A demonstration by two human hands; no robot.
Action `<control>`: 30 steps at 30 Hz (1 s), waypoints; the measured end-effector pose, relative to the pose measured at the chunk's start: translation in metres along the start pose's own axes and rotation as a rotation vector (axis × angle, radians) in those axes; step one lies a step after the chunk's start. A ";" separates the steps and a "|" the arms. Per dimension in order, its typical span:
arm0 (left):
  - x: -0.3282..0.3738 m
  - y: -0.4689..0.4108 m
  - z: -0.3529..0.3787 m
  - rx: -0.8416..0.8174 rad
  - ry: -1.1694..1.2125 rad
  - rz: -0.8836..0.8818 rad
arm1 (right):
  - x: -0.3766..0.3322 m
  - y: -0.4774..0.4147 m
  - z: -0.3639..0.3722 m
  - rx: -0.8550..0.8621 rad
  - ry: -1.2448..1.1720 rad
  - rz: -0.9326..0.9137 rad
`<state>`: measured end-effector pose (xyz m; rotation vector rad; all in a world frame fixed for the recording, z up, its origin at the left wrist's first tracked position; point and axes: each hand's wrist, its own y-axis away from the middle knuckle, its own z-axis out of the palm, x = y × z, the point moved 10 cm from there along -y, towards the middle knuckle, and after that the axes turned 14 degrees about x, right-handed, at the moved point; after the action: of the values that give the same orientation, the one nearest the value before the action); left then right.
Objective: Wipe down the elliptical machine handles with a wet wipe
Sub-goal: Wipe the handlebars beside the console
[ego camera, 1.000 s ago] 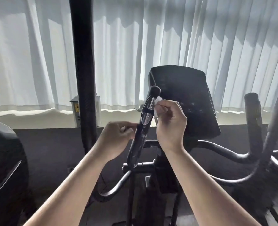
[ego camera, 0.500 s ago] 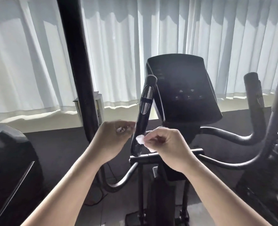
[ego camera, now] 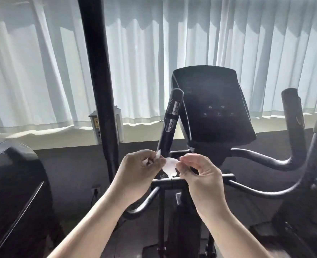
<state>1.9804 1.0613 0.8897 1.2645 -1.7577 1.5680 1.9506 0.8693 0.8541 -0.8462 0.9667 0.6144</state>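
Wet wipe (ego camera: 169, 167) pinched between both hands, low in front of the elliptical's left handle (ego camera: 170, 118).

The left hand (ego camera: 139, 174) grips one end with thumb and curled fingers, a white corner poking up above its knuckles. The right hand (ego camera: 200, 175) pinches the other end between thumb and forefinger, its other fingers loosely bent. The wipe spans the short gap between them, just above the crossbar (ego camera: 228, 177) and close before the handle's lower stem; whether it touches the stem cannot be told. The console (ego camera: 213, 105) stands right behind the handle. A tall black upright (ego camera: 98, 71) stands near the left hand's outer side. The right handle (ego camera: 291, 118) is well apart, with open air between it and the right hand.
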 end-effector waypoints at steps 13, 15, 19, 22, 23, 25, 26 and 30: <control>-0.014 -0.026 -0.012 0.113 0.000 -0.090 | -0.090 -0.028 0.052 0.085 0.210 -0.735; -0.023 -0.027 -0.008 0.106 -0.053 -0.101 | -0.089 -0.030 0.066 0.090 0.269 -0.806; -0.029 -0.026 0.002 0.053 -0.042 -0.094 | -0.065 -0.025 0.067 0.121 0.291 -0.766; -0.033 -0.027 0.000 0.059 -0.025 -0.104 | -0.051 -0.022 0.064 0.118 0.292 -0.707; -0.035 -0.028 -0.001 0.066 -0.026 -0.109 | -0.047 -0.021 0.062 0.104 0.291 -0.687; -0.037 -0.029 -0.001 0.061 -0.032 -0.105 | -0.039 -0.018 0.058 0.068 0.300 -0.639; -0.037 -0.029 0.000 0.054 -0.043 -0.093 | -0.033 -0.017 0.056 0.045 0.312 -0.602; -0.041 -0.030 0.002 0.033 0.000 -0.125 | 0.003 -0.012 0.051 -0.152 0.408 -0.362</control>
<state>2.0260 1.0751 0.8708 1.3623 -1.6260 1.5325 1.9839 0.9057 0.8714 -1.2808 1.1043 0.2048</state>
